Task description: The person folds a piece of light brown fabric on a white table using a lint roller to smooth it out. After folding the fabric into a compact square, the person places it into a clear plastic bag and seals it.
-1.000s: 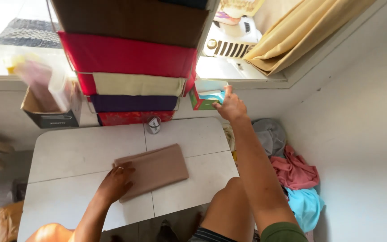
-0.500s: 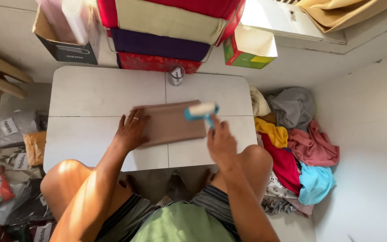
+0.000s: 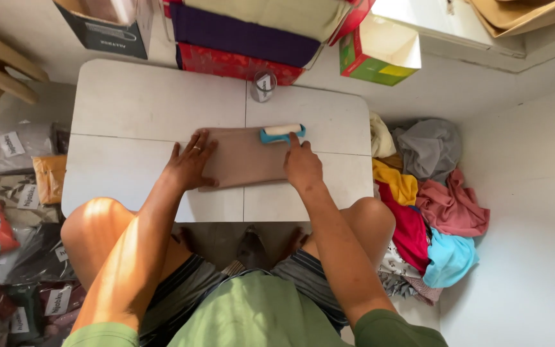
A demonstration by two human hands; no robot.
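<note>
Sitting at a low white table (image 3: 130, 103), the person works on a folded brown cloth (image 3: 245, 157) that lies flat near the middle of the tabletop, across the seam between the panels. The left hand (image 3: 191, 164) rests on the left end of the cloth with the fingers spread and flat; it presses down and grips nothing. The right hand (image 3: 302, 166) is on the right part of the cloth and its fingers are closed around the handle of a lint roller (image 3: 282, 132), which has a blue frame and a pale roll. The roller lies across the upper right corner of the cloth and touches it. A small round tin (image 3: 263, 85) stands on the far edge of the table, just beyond the cloth and apart from it. Behind the table there is a stack of folded textiles (image 3: 245, 38) in purple, red and cream colours, and beside it a green and red carton (image 3: 377, 54) stands on the floor. A dark open cardboard box (image 3: 104, 29) is at the far left corner. To the right of the table, a heap of loose clothes (image 3: 431, 193) in yellow, red, pink, grey and light blue lies against the wall. To the left, several packed garments in clear plastic bags (image 3: 14, 193) are on the floor. The bare knees of the person are under the near edge of the table.
</note>
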